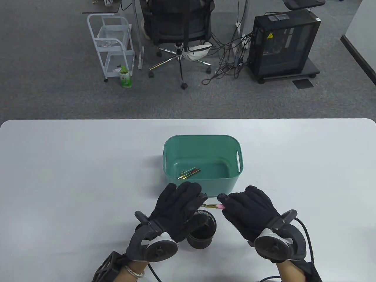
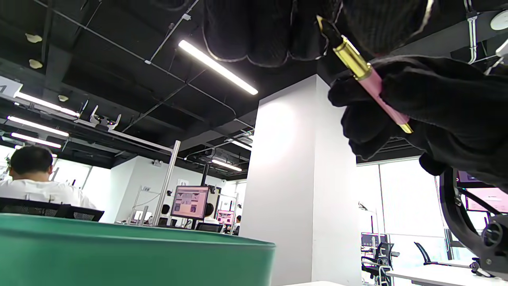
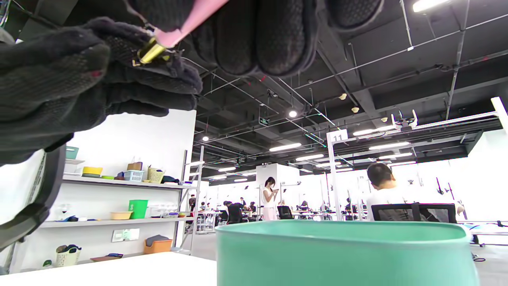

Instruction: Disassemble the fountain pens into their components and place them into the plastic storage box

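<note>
A fountain pen [image 1: 213,206] with a pink barrel and a gold collar is held level between both hands, just in front of the green plastic box [image 1: 176,144]. My left hand [image 1: 202,199] pinches its dark nib end [image 2: 328,28]. My right hand [image 1: 223,202] grips the pink barrel [image 2: 383,97], which also shows in the right wrist view as the pink barrel [image 3: 190,18] above the gold collar [image 3: 152,51]. Several pen parts [image 1: 189,173] with gold and coloured sections lie on the box floor at the front left.
A black mesh pen cup [image 1: 202,233] stands on the white table [image 1: 73,176] under my left palm. The box's green wall fills the bottom of the left wrist view [image 2: 119,254] and the right wrist view [image 3: 341,250]. Beyond the table's far edge are an office chair and a cart.
</note>
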Available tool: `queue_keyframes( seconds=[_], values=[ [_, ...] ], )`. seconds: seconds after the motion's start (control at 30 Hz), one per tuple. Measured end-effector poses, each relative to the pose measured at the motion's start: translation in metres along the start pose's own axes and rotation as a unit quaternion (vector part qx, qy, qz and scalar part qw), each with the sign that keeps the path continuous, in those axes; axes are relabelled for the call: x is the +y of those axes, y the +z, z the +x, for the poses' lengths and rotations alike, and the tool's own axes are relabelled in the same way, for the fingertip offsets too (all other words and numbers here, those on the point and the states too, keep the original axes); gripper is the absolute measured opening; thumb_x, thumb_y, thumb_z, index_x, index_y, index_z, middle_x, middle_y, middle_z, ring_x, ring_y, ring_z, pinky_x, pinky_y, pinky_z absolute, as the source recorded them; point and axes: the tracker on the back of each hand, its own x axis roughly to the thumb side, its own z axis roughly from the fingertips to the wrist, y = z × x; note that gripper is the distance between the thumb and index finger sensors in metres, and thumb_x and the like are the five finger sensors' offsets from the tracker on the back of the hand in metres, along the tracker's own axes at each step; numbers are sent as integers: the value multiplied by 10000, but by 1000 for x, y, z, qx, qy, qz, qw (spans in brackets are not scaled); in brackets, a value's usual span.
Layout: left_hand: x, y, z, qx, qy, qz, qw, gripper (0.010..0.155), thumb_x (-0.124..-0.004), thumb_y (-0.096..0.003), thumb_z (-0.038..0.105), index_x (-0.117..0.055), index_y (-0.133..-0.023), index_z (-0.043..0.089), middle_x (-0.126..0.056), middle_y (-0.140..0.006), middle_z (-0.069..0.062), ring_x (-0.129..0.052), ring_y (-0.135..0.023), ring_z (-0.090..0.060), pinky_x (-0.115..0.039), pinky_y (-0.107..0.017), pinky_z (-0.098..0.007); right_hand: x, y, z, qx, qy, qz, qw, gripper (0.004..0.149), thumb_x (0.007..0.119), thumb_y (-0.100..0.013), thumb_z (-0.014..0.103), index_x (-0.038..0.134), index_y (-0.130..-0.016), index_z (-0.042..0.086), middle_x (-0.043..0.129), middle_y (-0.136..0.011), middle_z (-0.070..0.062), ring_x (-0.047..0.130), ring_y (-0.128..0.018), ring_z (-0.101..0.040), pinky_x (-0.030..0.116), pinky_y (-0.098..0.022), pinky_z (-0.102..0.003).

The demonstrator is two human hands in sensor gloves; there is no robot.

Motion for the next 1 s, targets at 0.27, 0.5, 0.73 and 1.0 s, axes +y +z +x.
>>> queue_keyframes(
  seconds=[0.27,0.5,0.73,1.0],
  values=[
    [-1,0,2,-7,0,7,1000,473,-708,-654,498,-791,-992,178,-897,-1028,-67,-858,-937,-304,-572,-816,-550,4,0,8,-16,-3,12,1000,455,668,-583,463,806,-981,291,854,-880,66,868,-777,-144,607,-767,-484],
    [-2,-1,3,-20,4,6,1000,434,-671,-659,466,-815,-912,144,-944,-888,-82,-919,-771,-264,-650,-749,-500,6,-1,11,-21,-10,17,1000,456,663,-584,461,807,-981,288,851,-885,62,867,-779,-148,607,-767,-484],
    [0,-1,2,-37,37,11,999,448,-581,-676,443,-850,-825,117,-971,-764,-76,-938,-652,-241,-685,-703,-480,6,1,16,-32,-23,-3,999,447,673,-578,444,810,-966,270,848,-870,55,861,-771,-143,604,-767,-477],
    [0,-1,0,-28,34,13,999,492,-528,-676,470,-887,-777,149,-1010,-710,-44,-975,-610,-226,-717,-669,-476,5,1,17,-35,-13,-8,999,446,677,-577,453,806,-967,282,848,-872,65,861,-774,-135,607,-768,-474]
  ],
)
